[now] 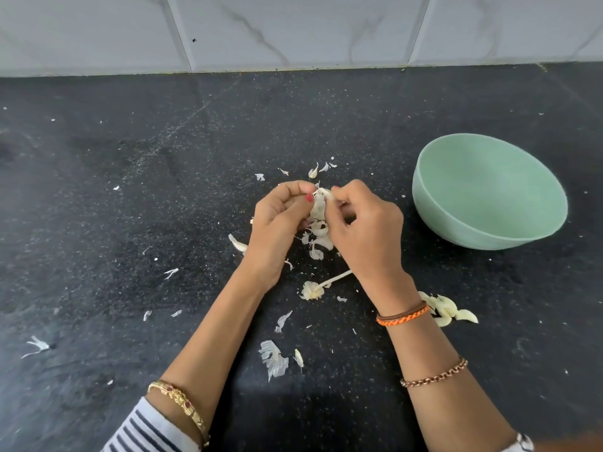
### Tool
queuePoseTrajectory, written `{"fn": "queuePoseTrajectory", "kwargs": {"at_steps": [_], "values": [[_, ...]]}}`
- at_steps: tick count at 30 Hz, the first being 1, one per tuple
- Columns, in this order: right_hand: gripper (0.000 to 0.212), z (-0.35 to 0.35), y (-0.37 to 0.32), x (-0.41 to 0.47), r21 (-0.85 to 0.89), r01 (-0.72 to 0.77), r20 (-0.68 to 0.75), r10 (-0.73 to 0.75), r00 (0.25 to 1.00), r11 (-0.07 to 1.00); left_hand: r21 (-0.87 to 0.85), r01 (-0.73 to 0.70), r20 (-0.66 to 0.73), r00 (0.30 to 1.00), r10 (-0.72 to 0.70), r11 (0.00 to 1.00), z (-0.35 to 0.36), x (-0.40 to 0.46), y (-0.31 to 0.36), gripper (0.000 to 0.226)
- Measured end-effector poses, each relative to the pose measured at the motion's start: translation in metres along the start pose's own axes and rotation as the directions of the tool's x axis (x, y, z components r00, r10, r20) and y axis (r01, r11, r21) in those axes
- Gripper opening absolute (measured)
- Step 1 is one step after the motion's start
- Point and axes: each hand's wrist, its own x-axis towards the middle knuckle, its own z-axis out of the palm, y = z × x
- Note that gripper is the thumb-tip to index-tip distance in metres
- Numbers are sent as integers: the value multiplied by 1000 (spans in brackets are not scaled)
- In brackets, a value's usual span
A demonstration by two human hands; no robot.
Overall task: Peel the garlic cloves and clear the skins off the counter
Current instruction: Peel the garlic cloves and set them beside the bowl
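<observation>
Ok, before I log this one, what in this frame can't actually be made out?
- Head view: the garlic clove is mostly hidden by the left hand and right hand, so how much of it is peeled is unclear.
- The stalk runs under the right wrist.
- The peeled cloves overlap and the forearm covers some; no count possible.
- The green bowl's near inside is hidden by its own wall.

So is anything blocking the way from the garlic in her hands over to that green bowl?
Nothing visible does. The garlic clove is held between both hands, and only bare black counter lies between it and the empty pale green bowl.
</observation>
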Motion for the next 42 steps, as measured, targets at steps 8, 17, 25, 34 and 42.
{"fn": "queuePoseTrajectory", "kwargs": {"at_steps": [8,17,25,34,42], "values": [[15,-2,-5,2,141,-200,152,178,972,970,280,-206,-61,971,232,938,-7,1,-6,20],[8,-4,-3,2,139,-187,186,160,970,972,212,-168,-138,970,200,963,-5,0,-4,28],[7,1,0,0,58,-75,147,66,987,996,-28,-25,-197,980,19,999,-2,-1,4,26],[18,3,-3,0,-65,161,-5,-161,987,985,-416,282,-135,921,-366,864,-1,2,11,29],[17,1,1,3,-66,197,-46,-200,979,978,-404,357,-83,903,-422,842,-2,1,17,16]]}}
